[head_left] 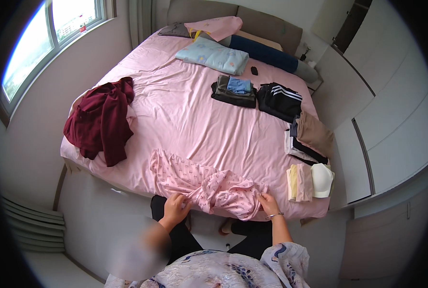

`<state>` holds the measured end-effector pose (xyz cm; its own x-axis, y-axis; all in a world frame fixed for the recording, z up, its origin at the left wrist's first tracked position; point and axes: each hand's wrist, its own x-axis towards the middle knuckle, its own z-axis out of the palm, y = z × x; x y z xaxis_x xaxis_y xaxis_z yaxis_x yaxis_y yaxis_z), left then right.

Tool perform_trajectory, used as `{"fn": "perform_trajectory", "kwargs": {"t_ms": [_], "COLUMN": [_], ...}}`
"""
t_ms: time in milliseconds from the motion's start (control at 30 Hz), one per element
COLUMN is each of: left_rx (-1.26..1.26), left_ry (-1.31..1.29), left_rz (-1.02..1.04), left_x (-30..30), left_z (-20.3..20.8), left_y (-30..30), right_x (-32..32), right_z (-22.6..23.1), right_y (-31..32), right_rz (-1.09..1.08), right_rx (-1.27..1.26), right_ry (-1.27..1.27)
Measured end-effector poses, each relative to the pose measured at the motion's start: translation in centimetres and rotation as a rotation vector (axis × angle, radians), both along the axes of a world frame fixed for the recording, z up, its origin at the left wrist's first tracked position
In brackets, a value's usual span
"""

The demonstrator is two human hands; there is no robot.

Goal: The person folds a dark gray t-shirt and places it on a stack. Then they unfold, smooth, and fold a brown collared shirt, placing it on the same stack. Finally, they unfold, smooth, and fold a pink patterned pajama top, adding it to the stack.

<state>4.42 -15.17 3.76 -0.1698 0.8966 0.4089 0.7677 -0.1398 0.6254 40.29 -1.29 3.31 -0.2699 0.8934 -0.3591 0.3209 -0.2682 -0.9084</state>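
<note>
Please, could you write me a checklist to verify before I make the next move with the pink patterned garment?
1. Left hand gripping the pink patterned garment: ok.
2. Right hand gripping it: ok.
3. Garment lying smooth: not ok, bunched between the hands.
4. Dark red garment apart from it: ok.
5. Folded yellow cloth apart from it: ok.
6. Garment's underside free of creases: cannot tell, hidden.

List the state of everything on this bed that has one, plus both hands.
Pink patterned garment: unfolded, bunched toward its right end
Left hand: gripping the garment's near edge
Right hand: gripping the garment's right end
Maroon garment: unfolded, rumpled
Pale blue quilt: folded
Black garment with white stripes: folded
Small blue garment: folded
Brown garment: folded
Pink bedsheet: spread out, wrinkled
</note>
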Motion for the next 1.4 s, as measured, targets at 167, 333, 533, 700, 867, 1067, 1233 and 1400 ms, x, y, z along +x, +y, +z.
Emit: {"fn": "perform_trajectory", "kwargs": {"t_ms": [167, 333, 533, 700, 867, 1067, 1233, 1400], "left_rx": [-0.086, 0.011, 0.157, 0.251, 0.565, 0.719, 0.280, -0.071], "left_ry": [0.200, 0.161, -0.651, -0.632, -0.075, 0.023, -0.562, -1.309], "left_rz": [0.179, 0.249, 0.062, -0.022, -0.033, 0.010, -0.135, -0.211], "left_x": [1.3, -0.1, -4.0, -2.3, -2.1, -2.9, -3.9, -2.2], "left_z": [0.7, -3.0, 4.8, 17.4, 25.0, 28.8, 26.8, 25.2], "left_y": [-0.4, 3.6, 6.7, 4.8, 2.3, -1.2, -0.8, 0.9], "right_x": [-0.9, -2.0, -1.5, -1.2, 0.0, -0.5, -1.7, -1.5], "right_z": [3.6, 2.6, 11.7, 22.3, 29.2, 36.1, 36.1, 34.2], "right_y": [-2.5, -1.3, 1.8, 1.0, -1.4, -6.1, -5.0, -3.0], "right_rz": [0.153, 0.202, -0.050, -0.146, -0.242, -0.348, -0.308, -0.317], "right_rx": [-0.097, -0.143, 0.109, 0.530, 0.775, 1.131, 1.216, 1.106], "right_ry": [-0.277, -0.257, 0.212, 0.355, 0.402, 0.354, 0.182, 0.161]}}
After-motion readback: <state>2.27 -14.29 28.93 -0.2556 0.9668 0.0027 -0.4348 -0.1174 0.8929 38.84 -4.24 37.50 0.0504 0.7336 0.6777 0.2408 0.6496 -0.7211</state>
